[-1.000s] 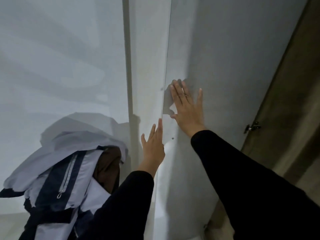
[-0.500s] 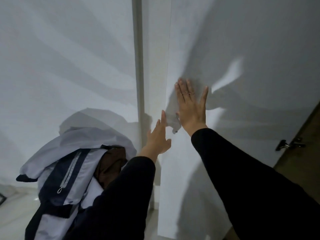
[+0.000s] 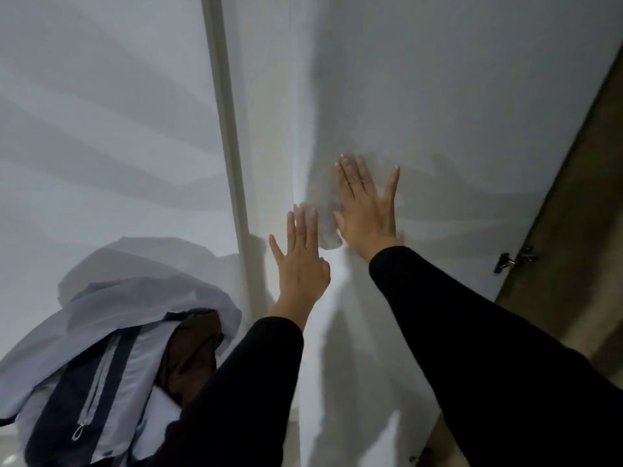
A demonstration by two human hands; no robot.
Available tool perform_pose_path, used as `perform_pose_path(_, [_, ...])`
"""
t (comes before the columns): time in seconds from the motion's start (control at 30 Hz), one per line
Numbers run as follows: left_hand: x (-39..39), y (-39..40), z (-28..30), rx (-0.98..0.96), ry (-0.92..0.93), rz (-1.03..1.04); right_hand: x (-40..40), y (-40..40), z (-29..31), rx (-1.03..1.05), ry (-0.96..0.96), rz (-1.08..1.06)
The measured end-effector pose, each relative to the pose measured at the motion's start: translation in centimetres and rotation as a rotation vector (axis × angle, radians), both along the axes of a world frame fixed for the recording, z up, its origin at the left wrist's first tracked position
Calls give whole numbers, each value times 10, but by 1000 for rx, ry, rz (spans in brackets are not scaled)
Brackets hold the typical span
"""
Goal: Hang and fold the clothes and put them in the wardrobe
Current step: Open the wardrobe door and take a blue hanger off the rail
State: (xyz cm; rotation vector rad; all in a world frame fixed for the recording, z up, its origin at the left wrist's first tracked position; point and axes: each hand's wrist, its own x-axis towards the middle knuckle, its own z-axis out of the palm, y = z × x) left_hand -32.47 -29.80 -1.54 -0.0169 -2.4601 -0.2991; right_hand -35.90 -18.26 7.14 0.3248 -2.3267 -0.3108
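This looks like a bedroom or dressing corner in a home. Tall, plain white wardrobe doors (image 3: 438, 96) fill nearly the whole view, split by a narrow vertical post (image 3: 226, 129). A bundle of clothes (image 3: 111, 348), white and navy with a zip, hangs at the lower left. At the right edge stands a brown wooden door (image 3: 580, 230) with a metal handle (image 3: 514, 258).

Pretty dim in here, soft shadows all over the big white panels (image 3: 101, 129). A pale vertical strip (image 3: 229, 146) runs between them. Brownish wooden door (image 3: 573, 230) on the right, with what looks like a small metal handle (image 3: 514, 259).
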Motion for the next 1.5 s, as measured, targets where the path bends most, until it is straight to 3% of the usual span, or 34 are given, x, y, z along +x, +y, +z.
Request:
perform_pose_path(0.23, [-9, 53, 41, -179, -24, -228, 41, 66, 49, -44, 71, -256])
perform_pose_path(0.53, [3, 159, 93, -104, 38, -579, 115, 157, 103, -24, 187, -593])
perform_pose_path(0.87, [4, 281, 171, 35, 161, -853, 154, 254, 162, -21, 326, -781])
perform_pose_path(1.2, [-38, 356, 254, 193, 238, -922, 142, 318, 207, -185, 371, -780])
perform_pose_path(1.5, [-77, 421, 309, 348, 282, -1159, 101, 356, 238, -317, 429, -702])
